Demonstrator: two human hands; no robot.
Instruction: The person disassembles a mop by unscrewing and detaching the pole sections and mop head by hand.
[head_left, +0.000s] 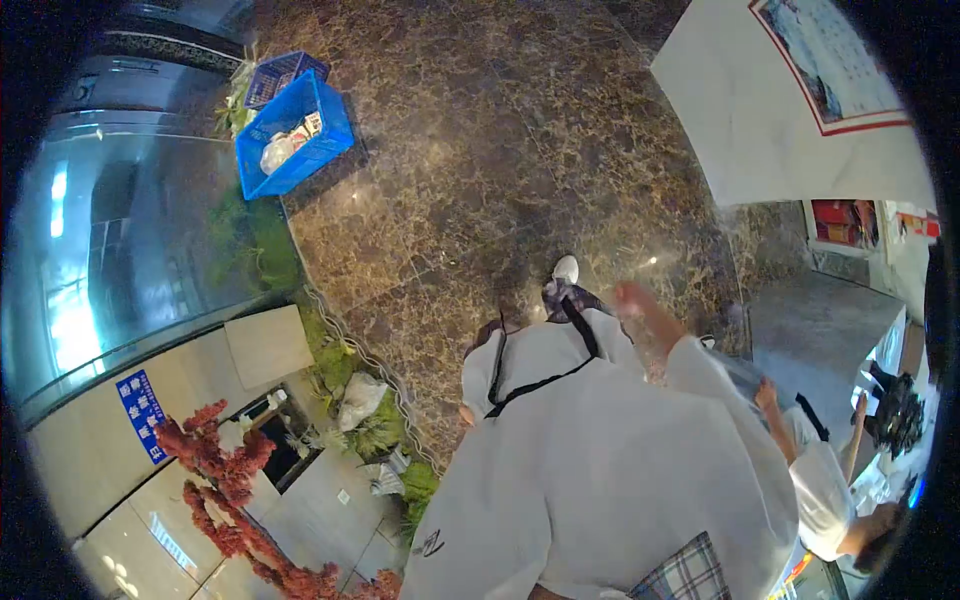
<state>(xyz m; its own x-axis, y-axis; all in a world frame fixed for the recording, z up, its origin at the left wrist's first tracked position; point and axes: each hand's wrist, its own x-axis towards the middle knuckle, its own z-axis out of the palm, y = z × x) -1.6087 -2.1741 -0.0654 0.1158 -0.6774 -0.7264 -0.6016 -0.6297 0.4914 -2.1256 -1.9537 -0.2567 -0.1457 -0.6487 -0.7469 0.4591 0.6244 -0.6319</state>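
My right hand [631, 297] is out in front of my white shirt [620, 440], over the brown marbled floor [430, 200]. Motion blurs its fingers, and no object shows in it. Only a sliver of my left hand [467, 413] appears at the left edge of the shirt; its fingers are hidden. One white shoe [566, 268] shows beyond the shirt, near my right hand.
A blue crate [325, 140] holding white packages stands at upper left, beside a purple basket [285, 75]. Green plants [380, 430] and a red branching plant [230, 455] line the left. Another person [825, 480] is at right, near a grey block [815, 320].
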